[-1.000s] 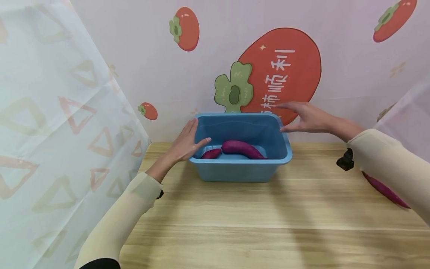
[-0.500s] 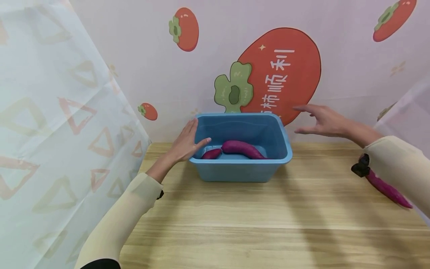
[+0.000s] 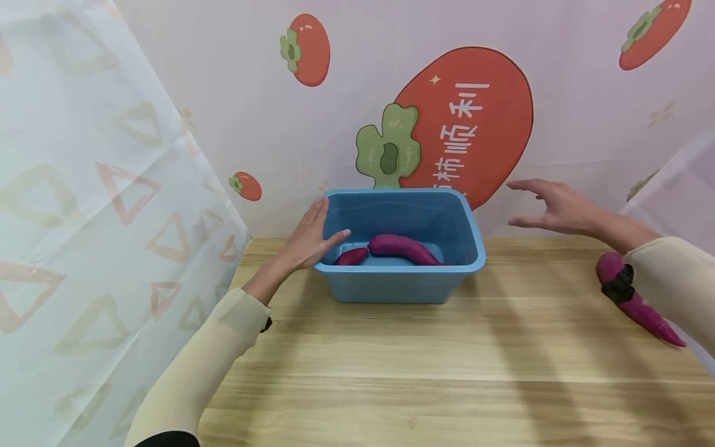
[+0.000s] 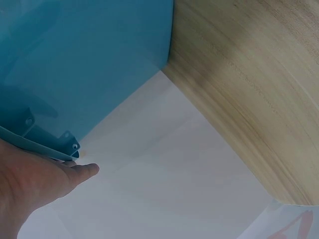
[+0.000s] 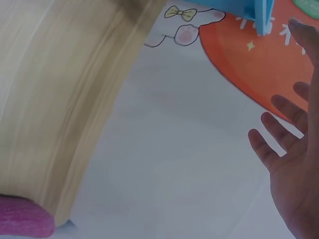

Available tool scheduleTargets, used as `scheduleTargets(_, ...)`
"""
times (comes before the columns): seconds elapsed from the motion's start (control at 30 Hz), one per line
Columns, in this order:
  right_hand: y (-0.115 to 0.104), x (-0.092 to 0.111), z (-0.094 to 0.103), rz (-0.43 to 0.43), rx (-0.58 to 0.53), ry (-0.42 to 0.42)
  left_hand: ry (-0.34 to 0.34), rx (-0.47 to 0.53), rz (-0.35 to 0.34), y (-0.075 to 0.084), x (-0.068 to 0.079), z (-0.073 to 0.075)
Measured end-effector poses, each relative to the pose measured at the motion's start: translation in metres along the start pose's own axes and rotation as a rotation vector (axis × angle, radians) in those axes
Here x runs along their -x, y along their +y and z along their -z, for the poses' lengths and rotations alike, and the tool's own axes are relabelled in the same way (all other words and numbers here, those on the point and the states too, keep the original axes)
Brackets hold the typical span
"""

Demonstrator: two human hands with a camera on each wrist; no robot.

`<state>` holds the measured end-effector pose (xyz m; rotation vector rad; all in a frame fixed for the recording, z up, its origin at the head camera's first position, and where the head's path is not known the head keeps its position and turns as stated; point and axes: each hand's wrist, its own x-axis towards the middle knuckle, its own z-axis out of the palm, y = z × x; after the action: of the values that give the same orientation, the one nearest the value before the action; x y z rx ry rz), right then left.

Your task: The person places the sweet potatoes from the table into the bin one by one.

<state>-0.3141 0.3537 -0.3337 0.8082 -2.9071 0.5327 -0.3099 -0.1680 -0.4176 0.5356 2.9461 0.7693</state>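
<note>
My left hand (image 3: 308,238) rests on the left rim of a blue plastic basin (image 3: 391,285), fingers straight along it and thumb over the inside. In the left wrist view that hand's palm lies against the basin's rim (image 4: 37,148). Inside the basin lie a long curved purple sweet potato (image 3: 402,247) and a shorter one (image 3: 352,256). To the right of the basin, my right hand (image 3: 564,208) hovers with fingers spread, holding nothing. A third purple sweet potato (image 3: 648,318) lies on the table below the right forearm, partly hidden by a dark wrist fitting.
The wooden table (image 3: 391,366) runs back to a pale wall sheet (image 3: 251,93) printed with persimmons, right behind the basin. Another patterned sheet (image 3: 112,248) borders the left side. In the right wrist view, the loose sweet potato (image 5: 25,217) lies near the table's edge.
My right hand has moved right, away from the basin's right rim, uncovering more of the sweet potato on the table. The left hand and the basin have stayed put.
</note>
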Motion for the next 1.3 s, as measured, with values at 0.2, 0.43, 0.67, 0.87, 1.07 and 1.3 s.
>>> scheduleTargets(0.2, 0.009, 0.009, 0.001, -0.044, 0.038, -0.032, 0.001, 0.001, -0.004, 0.000, 0.001, 0.001)
scheduleTargets(0.43, 0.019, 0.018, -0.001, -0.053, 0.050, -0.032, 0.004, -0.006, -0.008, 0.000, 0.000, 0.002)
scheduleTargets(0.67, 0.028, 0.027, -0.001, -0.054, 0.054, -0.031, 0.012, 0.002, -0.004, 0.001, 0.001, 0.001)
scheduleTargets(0.87, 0.039, 0.037, -0.003, -0.073, 0.063, -0.041, 0.012, -0.006, -0.008, 0.001, 0.003, 0.001)
scheduleTargets(1.07, 0.049, 0.049, -0.003, -0.099, 0.097, -0.046, 0.012, -0.005, -0.009, 0.001, 0.002, 0.001)
scheduleTargets(1.3, 0.060, 0.061, -0.005, -0.107, 0.127, -0.039, 0.015, -0.011, -0.021, 0.001, 0.002, 0.001)
